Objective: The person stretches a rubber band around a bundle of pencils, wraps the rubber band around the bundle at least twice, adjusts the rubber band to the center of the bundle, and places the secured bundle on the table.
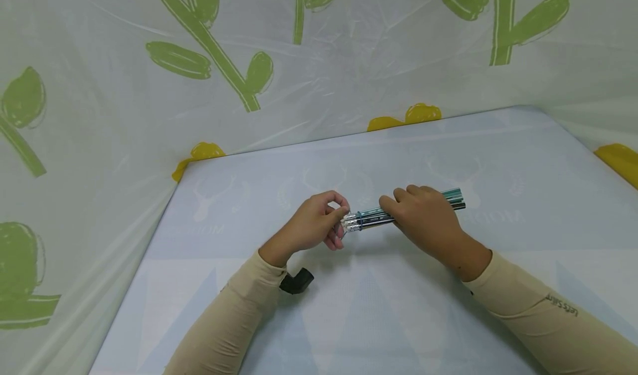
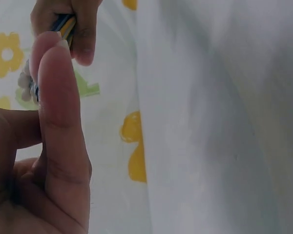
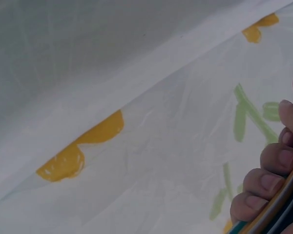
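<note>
One bundle of slim teal-and-dark pencil-like sticks point(image 1: 372, 218), frame centre | right hand point(image 1: 426, 220) gripped it | left hand point(image 1: 315, 220) curled at its white-tipped left end, hold unclear

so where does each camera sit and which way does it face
Head: head-worn, looking forward and down at the table and pencils; left hand, right hand and sleeves show.
Left wrist: on that wrist, looking past the left hand toward the right hand.
Right wrist: on that wrist, facing the flowered sheet; right hand at right edge.
Shared: both wrist views show the right hand gripping the pencils.
</note>
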Tool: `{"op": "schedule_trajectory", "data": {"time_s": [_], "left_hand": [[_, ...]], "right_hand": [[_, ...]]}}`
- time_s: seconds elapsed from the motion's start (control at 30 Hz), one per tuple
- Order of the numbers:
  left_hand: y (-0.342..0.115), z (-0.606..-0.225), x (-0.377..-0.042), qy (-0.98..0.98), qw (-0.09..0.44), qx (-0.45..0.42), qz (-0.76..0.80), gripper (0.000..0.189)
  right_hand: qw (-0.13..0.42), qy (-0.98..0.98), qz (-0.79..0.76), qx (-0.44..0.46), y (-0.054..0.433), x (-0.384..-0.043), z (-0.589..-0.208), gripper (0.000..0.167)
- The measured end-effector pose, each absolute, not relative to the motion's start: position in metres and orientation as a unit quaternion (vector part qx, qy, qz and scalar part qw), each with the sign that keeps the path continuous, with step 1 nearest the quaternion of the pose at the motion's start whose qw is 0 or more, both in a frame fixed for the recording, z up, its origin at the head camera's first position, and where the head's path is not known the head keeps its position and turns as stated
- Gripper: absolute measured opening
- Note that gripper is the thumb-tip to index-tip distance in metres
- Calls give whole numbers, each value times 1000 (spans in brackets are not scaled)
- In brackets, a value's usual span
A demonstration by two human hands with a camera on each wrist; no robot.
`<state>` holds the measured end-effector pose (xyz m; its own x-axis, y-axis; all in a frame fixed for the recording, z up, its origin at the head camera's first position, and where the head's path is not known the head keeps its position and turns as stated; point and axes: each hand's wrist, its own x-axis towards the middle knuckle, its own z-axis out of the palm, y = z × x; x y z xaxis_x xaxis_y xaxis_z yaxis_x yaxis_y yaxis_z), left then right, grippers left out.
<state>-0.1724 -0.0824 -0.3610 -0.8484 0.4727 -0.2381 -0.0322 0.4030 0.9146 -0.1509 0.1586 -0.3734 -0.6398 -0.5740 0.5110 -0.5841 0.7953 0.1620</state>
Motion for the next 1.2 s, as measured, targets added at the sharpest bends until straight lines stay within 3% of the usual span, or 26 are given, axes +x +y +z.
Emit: {"op": "schedule_trajectory", "data": {"time_s": [0.57,1.2], "left_hand": [[-79,-360,-172,755,279,99,585,21],[-70,-361,-166,753,251,73,604,18]], "right_hand": [[234,-930,-9,285,158,-149,-376,27],[169,-958,-31,230,148,-139,-375,29]]}}
